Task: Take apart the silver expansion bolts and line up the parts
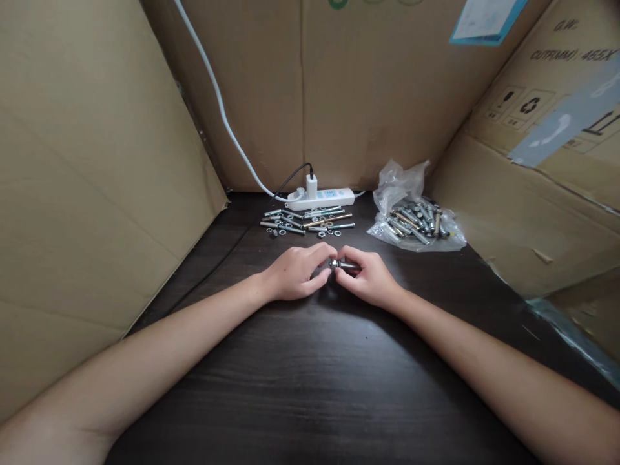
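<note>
My right hand (371, 278) is closed around a metal bolt (349, 265), pinched between thumb and fingers with its shank pointing back toward the palm. At the bolt's left end sits a shiny nut (334, 263). My left hand (300, 272) has its thumb and forefinger curled around that nut from the left. The fingertips of both hands almost meet there, a little above the dark table. Exactly where the left fingertips press on the metal is partly hidden.
Loose bolts, washers and nuts (310, 223) lie spread beyond my hands. Behind them is a white power strip (322, 199) with a plugged charger and cables. A clear plastic bag (453, 242) of bolts rests at right. Cardboard walls (261, 97) enclose the dark tabletop (310, 387).
</note>
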### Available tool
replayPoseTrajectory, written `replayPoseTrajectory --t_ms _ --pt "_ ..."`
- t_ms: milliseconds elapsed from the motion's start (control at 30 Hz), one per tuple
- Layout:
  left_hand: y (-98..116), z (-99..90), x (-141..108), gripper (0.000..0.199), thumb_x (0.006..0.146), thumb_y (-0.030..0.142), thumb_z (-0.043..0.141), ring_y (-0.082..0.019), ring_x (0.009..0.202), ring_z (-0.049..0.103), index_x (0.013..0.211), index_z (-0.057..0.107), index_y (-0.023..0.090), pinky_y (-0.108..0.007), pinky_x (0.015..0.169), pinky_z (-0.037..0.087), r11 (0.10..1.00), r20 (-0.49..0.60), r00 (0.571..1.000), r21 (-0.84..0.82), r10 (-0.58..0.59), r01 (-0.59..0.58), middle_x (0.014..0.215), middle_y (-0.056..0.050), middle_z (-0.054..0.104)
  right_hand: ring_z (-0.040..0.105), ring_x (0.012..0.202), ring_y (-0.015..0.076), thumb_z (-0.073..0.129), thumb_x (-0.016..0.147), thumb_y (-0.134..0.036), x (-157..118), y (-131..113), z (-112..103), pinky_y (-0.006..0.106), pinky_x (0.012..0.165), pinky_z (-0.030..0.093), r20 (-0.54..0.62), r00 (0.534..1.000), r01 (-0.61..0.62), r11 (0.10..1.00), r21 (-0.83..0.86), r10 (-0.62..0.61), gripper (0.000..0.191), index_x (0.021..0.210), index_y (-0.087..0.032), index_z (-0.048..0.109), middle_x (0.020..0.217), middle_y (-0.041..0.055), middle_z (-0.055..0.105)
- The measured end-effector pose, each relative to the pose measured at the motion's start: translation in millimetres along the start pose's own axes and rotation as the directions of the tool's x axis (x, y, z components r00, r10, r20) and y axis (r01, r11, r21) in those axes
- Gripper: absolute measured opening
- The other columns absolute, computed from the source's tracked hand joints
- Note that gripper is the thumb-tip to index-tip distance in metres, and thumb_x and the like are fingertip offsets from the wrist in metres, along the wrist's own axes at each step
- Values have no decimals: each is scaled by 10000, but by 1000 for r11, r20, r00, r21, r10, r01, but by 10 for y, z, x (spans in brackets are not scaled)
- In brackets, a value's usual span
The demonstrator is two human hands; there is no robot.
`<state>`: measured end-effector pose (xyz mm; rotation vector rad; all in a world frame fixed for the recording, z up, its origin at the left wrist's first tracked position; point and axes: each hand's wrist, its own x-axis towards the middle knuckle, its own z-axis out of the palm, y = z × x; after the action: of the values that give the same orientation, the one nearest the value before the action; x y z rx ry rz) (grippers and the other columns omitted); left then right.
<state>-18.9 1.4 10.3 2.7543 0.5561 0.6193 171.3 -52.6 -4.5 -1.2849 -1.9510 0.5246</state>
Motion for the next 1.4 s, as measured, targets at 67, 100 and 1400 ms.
replayPoseTrajectory --t_ms 67,100,1400 --pt "-5 10 4 214 865 243 426 -127 706 554 1067 463 182 -245 619 405 1000 4 1000 6 -1 1 885 -15 587 460 562 93 545 756 -245 0 0 -1 198 553 365 2 1000 -1 1000 1 1 97 804 -173 588 641 -37 545" --pt "-8 13 6 210 862 243 430 -125 694 552 1060 466 184 -243 610 400 1000 6 1000 10 -6 6 868 -10 587 462 565 95 545 755 -243 0 -1 -2 199 556 367 4 1000 -2 1000 -1 2 99 806 -172 590 645 -36 550" --pt "-2 0 26 184 873 257 442 -121 680 572 1027 506 180 -232 611 403 999 34 999 43 -8 7 825 -3 611 464 555 100 541 757 -246 -4 0 0 201 546 368 12 1000 20 1000 -13 -20 103 821 -179 587 638 -31 554"
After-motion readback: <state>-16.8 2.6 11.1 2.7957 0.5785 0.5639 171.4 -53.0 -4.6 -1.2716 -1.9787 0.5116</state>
